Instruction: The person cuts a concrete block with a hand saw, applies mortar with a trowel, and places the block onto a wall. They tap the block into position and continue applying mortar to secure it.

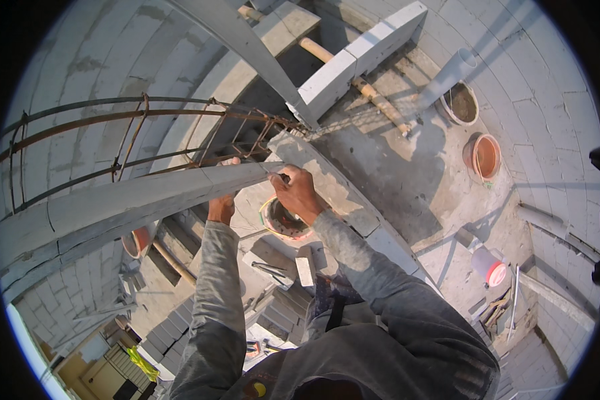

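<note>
A long pale grey concrete beam or block edge (127, 194) crosses from the left to the centre, below a rusty rebar cage (115, 113). My left hand (223, 203) is wrapped round this beam, partly hidden by it. My right hand (297, 195) has its fingers curled at the beam's right end, around a small dark spot I cannot make out. Below both hands sits a round bucket with dark contents (273, 232). A block ledge (363, 215) runs diagonally to the right of my right hand.
An upright strut (247, 53), a curved block wall (387, 33), pipes (380, 100), two buckets (480, 160) and a lidded clear container (487, 267) surround the work. Loose blocks (270, 257) and stacked blocks (170, 330) lie below, near a yellow-green cloth (140, 363).
</note>
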The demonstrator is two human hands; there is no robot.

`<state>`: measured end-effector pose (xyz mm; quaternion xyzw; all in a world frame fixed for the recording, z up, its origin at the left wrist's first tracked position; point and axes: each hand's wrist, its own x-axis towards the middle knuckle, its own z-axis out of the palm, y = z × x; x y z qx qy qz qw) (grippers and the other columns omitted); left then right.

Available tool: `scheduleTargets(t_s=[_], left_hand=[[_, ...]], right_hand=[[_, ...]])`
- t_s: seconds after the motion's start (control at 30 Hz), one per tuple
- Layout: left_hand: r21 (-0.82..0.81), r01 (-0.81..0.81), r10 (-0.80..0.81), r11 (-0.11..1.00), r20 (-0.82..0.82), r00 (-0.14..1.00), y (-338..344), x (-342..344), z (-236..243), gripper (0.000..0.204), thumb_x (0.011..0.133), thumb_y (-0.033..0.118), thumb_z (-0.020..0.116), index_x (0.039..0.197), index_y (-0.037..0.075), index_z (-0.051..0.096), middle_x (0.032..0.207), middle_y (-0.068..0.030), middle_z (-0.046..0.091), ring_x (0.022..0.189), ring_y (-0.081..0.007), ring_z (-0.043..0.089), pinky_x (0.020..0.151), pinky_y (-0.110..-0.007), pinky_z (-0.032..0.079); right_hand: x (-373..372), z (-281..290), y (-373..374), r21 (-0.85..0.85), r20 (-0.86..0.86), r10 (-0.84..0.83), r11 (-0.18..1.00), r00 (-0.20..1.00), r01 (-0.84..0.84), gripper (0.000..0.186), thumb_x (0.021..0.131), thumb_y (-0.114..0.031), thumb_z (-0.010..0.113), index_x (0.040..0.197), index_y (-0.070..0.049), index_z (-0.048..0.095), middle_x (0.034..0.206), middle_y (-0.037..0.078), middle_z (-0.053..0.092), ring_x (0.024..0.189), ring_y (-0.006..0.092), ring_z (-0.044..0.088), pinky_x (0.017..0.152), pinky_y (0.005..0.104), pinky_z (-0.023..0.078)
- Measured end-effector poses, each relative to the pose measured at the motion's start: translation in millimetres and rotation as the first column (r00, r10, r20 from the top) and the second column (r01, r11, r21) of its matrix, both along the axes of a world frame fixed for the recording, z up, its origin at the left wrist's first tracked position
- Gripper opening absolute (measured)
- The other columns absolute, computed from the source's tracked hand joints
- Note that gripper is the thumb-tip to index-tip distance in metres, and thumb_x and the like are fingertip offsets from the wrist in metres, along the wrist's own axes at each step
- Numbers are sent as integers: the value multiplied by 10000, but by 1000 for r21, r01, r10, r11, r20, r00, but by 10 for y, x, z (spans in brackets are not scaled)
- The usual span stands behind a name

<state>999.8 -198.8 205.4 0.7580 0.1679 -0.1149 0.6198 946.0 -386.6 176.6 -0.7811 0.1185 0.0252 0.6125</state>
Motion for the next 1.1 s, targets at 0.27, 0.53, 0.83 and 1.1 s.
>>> scheduleTargets(t_s=[0.27, 0.53, 0.83, 1.1], left_hand=[[358, 193, -262, 914, 154, 953, 67, 87, 52, 276, 983, 322, 690, 938, 64, 602, 910, -5, 608, 848, -102, 552, 764, -284, 470], [-205, -153, 129, 967, -125, 984, 110, -512, -64, 134, 1006, 183, 611, 912, 89, 596, 742, -2, 577, 552, -79, 500, 478, -232, 383], [-305, -432, 366, 849, -250, 896, -790, -934, 273, 209, 1030, 265, 603, 1087, 64, 595, 1010, -85, 712, 740, -152, 647, 684, -296, 581], [-177, -334, 291, 926, -232, 928, -503, -718, 290, 219, 982, 239, 643, 1086, 47, 652, 1034, -90, 715, 793, -177, 664, 779, -351, 566]], right_hand=[[-30, 45, -76, -24, 46, 47, 999, 998, -46, 239, 896, -233, 693, 950, -2, 717, 868, 211, 718, 764, 369, 697, 686, 428, 538], [-335, 169, -151, -231, 220, 54, 973, 974, -2, 317, 874, -144, 674, 1167, -24, 663, 1031, 165, 685, 886, 367, 668, 788, 430, 552], [-929, 620, -312, 235, 279, 97, 958, 955, -166, 303, 922, -140, 687, 1196, -12, 669, 956, 143, 686, 818, 257, 668, 710, 345, 535], [-57, 492, -550, 470, -83, -78, 876, 993, 108, 294, 995, -172, 559, 1079, 69, 704, 851, 103, 727, 704, 142, 687, 618, 255, 557]])
